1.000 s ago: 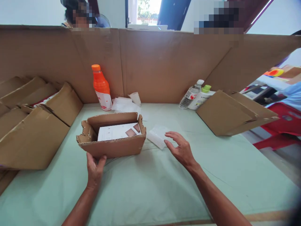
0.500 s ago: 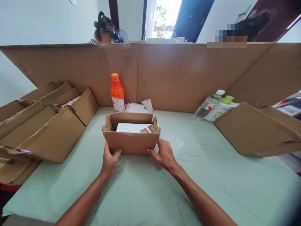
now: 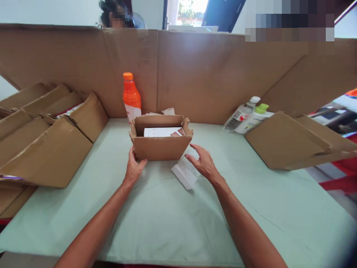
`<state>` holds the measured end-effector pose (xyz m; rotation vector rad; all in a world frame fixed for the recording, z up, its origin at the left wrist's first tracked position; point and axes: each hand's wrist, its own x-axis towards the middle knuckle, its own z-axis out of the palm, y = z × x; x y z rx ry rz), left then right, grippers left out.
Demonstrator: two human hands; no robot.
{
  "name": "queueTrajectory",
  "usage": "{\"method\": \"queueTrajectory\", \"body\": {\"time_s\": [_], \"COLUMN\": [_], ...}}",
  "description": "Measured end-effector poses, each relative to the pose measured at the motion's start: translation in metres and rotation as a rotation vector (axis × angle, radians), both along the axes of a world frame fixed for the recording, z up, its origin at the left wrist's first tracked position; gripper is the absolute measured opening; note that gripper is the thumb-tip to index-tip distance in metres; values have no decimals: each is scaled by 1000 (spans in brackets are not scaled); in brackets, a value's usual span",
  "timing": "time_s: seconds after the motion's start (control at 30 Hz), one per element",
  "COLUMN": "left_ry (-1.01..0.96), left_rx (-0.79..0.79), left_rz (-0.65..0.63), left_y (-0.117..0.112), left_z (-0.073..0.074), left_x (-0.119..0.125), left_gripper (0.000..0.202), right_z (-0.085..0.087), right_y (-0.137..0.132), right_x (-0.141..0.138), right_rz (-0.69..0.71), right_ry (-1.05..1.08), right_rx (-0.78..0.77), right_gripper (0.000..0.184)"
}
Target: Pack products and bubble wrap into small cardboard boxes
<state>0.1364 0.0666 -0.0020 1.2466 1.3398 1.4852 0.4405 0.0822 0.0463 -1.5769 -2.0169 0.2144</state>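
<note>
A small open cardboard box (image 3: 161, 147) stands on the pale green table cover (image 3: 173, 223), with a white carton (image 3: 163, 131) printed with brown squares inside it. My left hand (image 3: 134, 168) grips the box's front left corner, thumb against the front wall. My right hand (image 3: 203, 163) is just right of the box, its fingers loosely bent over a white flat packet (image 3: 184, 175), which it holds by one end. The packet tilts down to the left on the cover.
An orange bottle (image 3: 131, 97) and crumpled white paper (image 3: 168, 111) stand behind the box. Two bottles (image 3: 247, 118) lie at the right beside a folded cardboard box (image 3: 292, 143). Flattened cartons (image 3: 47, 145) pile up at left. A cardboard wall (image 3: 206, 74) closes the back; other people sit beyond it.
The box has slid away from me. My right hand left the box's front right corner and took up the white packet, bringing it closer to the box.
</note>
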Motion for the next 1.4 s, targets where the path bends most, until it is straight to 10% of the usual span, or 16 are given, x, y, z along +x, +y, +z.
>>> {"method": "queueTrajectory", "body": {"time_s": [0.17,0.4,0.67,0.83,1.1,1.4], "left_ry": [-29,158,334,411,514,560], "left_rx": [-121,-231,-129,-23,105,-155], "left_rz": [50,-34,-196,-228,-494,-590], "left_y": [-64,-121,-132,-138,-179,-223], "left_z": [-16,3,25,24,28,26], "left_x": [0,3,16,15,-6,-3], "left_gripper": [78,59,42,53,87,45], "right_z": [-16,-8,-33,-32,-1,-12], "right_y": [-58,-136,-96,-108,-183,-219], "right_x": [14,-18,-12,-42,-65,-58], "right_rz": [38,564,-91,121,590,368], "right_ry": [-68,176,-61,1,313,475], "right_rx": [-63,-150,-76,-70,-384,-634], "right_gripper": [47,24,37,7,8,15]}}
